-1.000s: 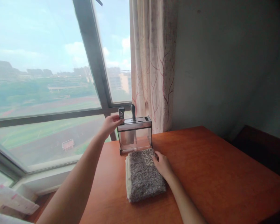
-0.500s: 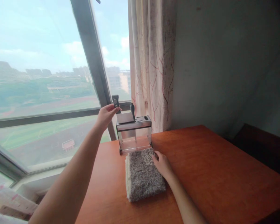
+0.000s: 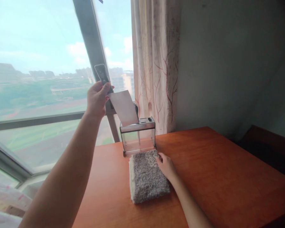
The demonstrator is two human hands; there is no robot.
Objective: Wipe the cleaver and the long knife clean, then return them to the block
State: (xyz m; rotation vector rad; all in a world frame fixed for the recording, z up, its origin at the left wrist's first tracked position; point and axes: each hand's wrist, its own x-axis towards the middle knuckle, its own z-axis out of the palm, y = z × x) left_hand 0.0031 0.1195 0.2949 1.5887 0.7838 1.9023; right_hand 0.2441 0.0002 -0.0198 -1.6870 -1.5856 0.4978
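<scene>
At centre-left, the left grip [image 3: 97,96] is pinching the wide grey metal knife [image 3: 124,107], probably for safety, by its handle [image 3: 102,72]; I can't tell the right grip [image 3: 166,167].

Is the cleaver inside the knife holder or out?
Nearly or fully out: the left hand holds the cleaver by its handle, its blade above the knife holder. Whether its lower edge sits inside, I cannot tell.

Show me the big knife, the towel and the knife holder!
Big knife [image 3: 124,107]: head view, on the blade.
Towel [image 3: 150,177]: head view, on its top.
Knife holder [image 3: 146,138]: head view, on its clear front wall.
</scene>
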